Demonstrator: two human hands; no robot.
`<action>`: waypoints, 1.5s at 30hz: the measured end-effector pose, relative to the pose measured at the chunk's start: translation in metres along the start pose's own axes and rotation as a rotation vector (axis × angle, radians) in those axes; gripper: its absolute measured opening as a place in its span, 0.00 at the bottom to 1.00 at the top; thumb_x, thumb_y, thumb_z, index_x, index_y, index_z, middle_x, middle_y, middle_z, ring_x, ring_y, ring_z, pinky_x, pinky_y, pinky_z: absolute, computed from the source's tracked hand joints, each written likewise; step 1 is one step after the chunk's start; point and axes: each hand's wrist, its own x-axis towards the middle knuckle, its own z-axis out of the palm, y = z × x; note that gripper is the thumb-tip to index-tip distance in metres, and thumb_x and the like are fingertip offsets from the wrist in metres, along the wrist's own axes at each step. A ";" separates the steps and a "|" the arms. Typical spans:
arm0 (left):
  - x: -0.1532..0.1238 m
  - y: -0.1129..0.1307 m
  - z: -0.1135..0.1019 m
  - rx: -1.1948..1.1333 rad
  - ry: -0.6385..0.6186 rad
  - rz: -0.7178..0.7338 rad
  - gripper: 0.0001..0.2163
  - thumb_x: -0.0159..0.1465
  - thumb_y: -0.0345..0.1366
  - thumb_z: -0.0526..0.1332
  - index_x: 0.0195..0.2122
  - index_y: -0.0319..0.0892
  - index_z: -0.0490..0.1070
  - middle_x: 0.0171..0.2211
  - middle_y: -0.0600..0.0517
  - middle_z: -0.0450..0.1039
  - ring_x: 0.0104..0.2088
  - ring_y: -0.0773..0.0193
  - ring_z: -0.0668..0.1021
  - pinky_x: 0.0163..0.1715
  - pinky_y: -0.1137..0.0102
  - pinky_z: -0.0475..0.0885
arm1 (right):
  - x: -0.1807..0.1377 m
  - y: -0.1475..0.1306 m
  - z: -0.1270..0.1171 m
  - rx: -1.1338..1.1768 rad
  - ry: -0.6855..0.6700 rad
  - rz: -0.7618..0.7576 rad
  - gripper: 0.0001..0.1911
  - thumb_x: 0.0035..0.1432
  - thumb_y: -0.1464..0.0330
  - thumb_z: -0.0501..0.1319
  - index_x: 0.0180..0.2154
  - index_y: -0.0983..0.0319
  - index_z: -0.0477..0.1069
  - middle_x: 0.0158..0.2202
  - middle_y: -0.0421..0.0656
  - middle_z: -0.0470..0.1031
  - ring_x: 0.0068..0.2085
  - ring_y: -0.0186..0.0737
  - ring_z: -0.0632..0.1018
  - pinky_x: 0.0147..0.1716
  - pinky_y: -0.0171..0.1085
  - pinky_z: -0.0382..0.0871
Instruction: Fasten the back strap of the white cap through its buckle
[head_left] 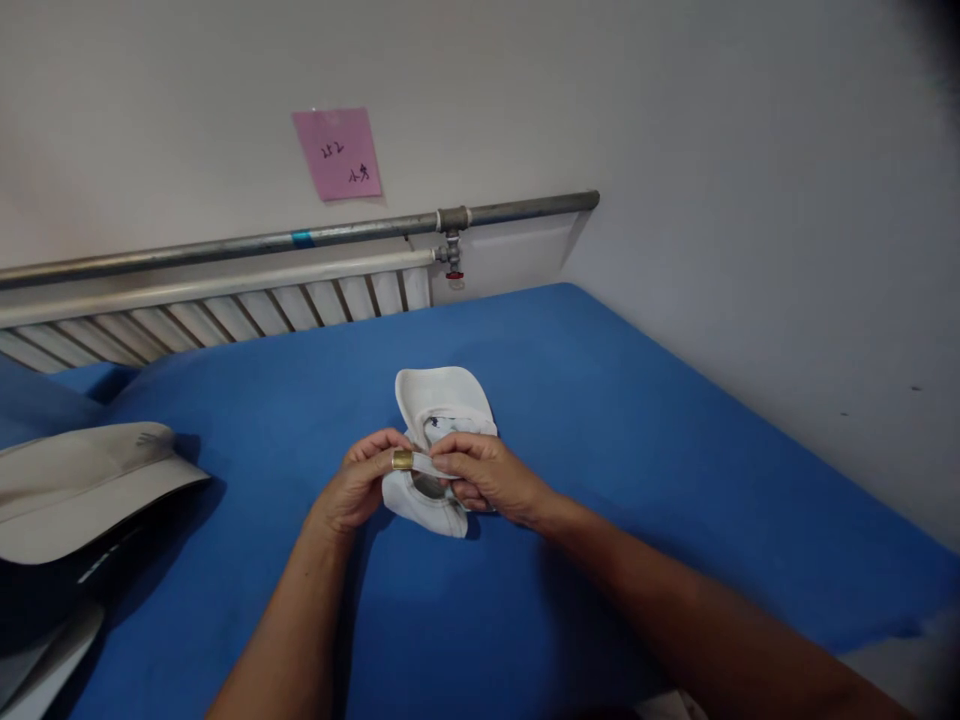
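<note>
A white baseball cap (444,392) lies on the blue-covered surface, brim pointing away from me and its inside partly showing. Both hands work at the cap's back strap (433,465), which carries a gold-coloured metal buckle (403,459). My left hand (366,478) pinches the strap at the buckle with thumb and fingers. Just to the right, my right hand (487,472) is closed on the strap, thumb on top. Part of the cap's crown is hidden behind my right hand's fingers.
More caps (90,490), pale and dark, are piled at the left on the blue surface (525,620). Behind it run a white radiator (330,302) and a metal pipe (225,248) with a red-handled valve (454,274). A pink note (339,155) hangs on the wall.
</note>
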 end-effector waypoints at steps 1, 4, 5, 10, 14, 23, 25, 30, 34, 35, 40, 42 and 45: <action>0.000 0.000 0.001 0.001 -0.002 -0.006 0.11 0.45 0.37 0.75 0.25 0.38 0.77 0.23 0.51 0.77 0.22 0.70 0.76 0.24 0.78 0.70 | 0.000 -0.001 0.000 -0.016 0.004 -0.010 0.09 0.51 0.64 0.63 0.33 0.62 0.69 0.19 0.31 0.62 0.14 0.21 0.54 0.13 0.26 0.44; 0.000 -0.001 0.001 0.020 -0.001 -0.027 0.12 0.45 0.38 0.75 0.26 0.37 0.77 0.22 0.51 0.77 0.21 0.70 0.76 0.23 0.79 0.69 | -0.001 -0.002 0.001 -0.080 0.042 -0.032 0.08 0.51 0.64 0.63 0.31 0.63 0.69 0.18 0.31 0.60 0.15 0.21 0.55 0.14 0.26 0.45; 0.000 -0.001 0.000 0.027 0.001 -0.033 0.12 0.45 0.38 0.75 0.26 0.37 0.77 0.21 0.51 0.76 0.20 0.70 0.75 0.23 0.78 0.69 | -0.002 -0.003 0.002 -0.110 0.061 -0.037 0.08 0.52 0.65 0.62 0.31 0.63 0.69 0.18 0.31 0.60 0.16 0.22 0.56 0.14 0.26 0.46; 0.002 -0.003 -0.003 0.033 -0.004 -0.041 0.13 0.44 0.38 0.75 0.26 0.37 0.76 0.21 0.52 0.76 0.21 0.69 0.75 0.23 0.77 0.69 | -0.003 -0.003 0.006 -0.243 0.126 -0.088 0.06 0.53 0.67 0.60 0.30 0.64 0.71 0.19 0.34 0.62 0.20 0.25 0.62 0.18 0.27 0.52; 0.002 -0.004 -0.004 0.018 0.023 -0.028 0.12 0.46 0.37 0.74 0.27 0.38 0.76 0.21 0.53 0.75 0.20 0.70 0.74 0.22 0.77 0.68 | -0.002 -0.002 0.007 -0.245 0.104 -0.084 0.07 0.52 0.65 0.61 0.30 0.63 0.70 0.18 0.32 0.59 0.17 0.25 0.58 0.16 0.28 0.49; 0.000 -0.002 0.003 0.016 0.050 -0.038 0.11 0.46 0.36 0.74 0.25 0.38 0.74 0.21 0.54 0.74 0.20 0.70 0.73 0.21 0.77 0.67 | 0.000 0.002 0.010 -0.163 0.104 -0.112 0.09 0.51 0.63 0.62 0.28 0.62 0.68 0.18 0.32 0.59 0.18 0.24 0.59 0.17 0.28 0.49; 0.000 -0.002 0.003 0.018 0.056 -0.047 0.11 0.46 0.36 0.73 0.25 0.38 0.74 0.21 0.54 0.74 0.20 0.70 0.73 0.21 0.77 0.66 | 0.001 0.004 0.010 -0.156 0.105 -0.118 0.09 0.52 0.64 0.62 0.28 0.62 0.68 0.18 0.32 0.59 0.18 0.24 0.59 0.17 0.28 0.49; 0.000 -0.003 0.003 0.028 0.067 -0.048 0.11 0.46 0.36 0.73 0.25 0.38 0.73 0.20 0.55 0.72 0.19 0.71 0.71 0.21 0.78 0.65 | 0.002 0.006 0.010 -0.192 0.097 -0.126 0.07 0.52 0.65 0.61 0.29 0.62 0.68 0.17 0.31 0.58 0.17 0.24 0.58 0.17 0.28 0.49; 0.000 -0.005 0.003 0.019 0.087 -0.044 0.12 0.46 0.37 0.73 0.25 0.38 0.72 0.19 0.56 0.71 0.19 0.72 0.70 0.21 0.78 0.64 | 0.001 0.007 0.012 -0.159 0.117 -0.118 0.08 0.52 0.64 0.61 0.28 0.62 0.66 0.18 0.32 0.60 0.17 0.24 0.58 0.17 0.28 0.49; 0.000 -0.005 0.004 0.023 0.082 -0.043 0.12 0.46 0.37 0.73 0.25 0.38 0.72 0.19 0.56 0.70 0.19 0.72 0.70 0.21 0.78 0.64 | 0.001 0.007 0.012 -0.165 0.099 -0.101 0.08 0.52 0.65 0.61 0.28 0.62 0.66 0.19 0.33 0.61 0.18 0.24 0.59 0.17 0.28 0.49; 0.001 -0.006 0.007 0.015 0.083 -0.025 0.12 0.48 0.38 0.73 0.25 0.38 0.71 0.20 0.56 0.70 0.19 0.72 0.70 0.21 0.77 0.64 | 0.002 0.007 0.013 -0.130 0.124 -0.072 0.10 0.51 0.62 0.62 0.28 0.61 0.66 0.17 0.31 0.58 0.16 0.24 0.57 0.16 0.28 0.47; 0.002 -0.006 0.007 0.013 0.080 -0.025 0.12 0.48 0.37 0.72 0.25 0.39 0.71 0.20 0.56 0.70 0.19 0.72 0.70 0.21 0.77 0.63 | 0.003 0.007 0.013 -0.135 0.125 -0.073 0.10 0.51 0.62 0.62 0.28 0.61 0.65 0.17 0.31 0.59 0.16 0.24 0.57 0.15 0.28 0.47; 0.003 -0.007 0.007 0.027 0.065 -0.018 0.11 0.50 0.38 0.71 0.25 0.38 0.71 0.20 0.56 0.69 0.19 0.71 0.69 0.22 0.76 0.63 | 0.004 0.006 0.013 -0.155 0.105 -0.055 0.10 0.50 0.62 0.62 0.28 0.62 0.66 0.18 0.32 0.60 0.16 0.23 0.57 0.15 0.28 0.46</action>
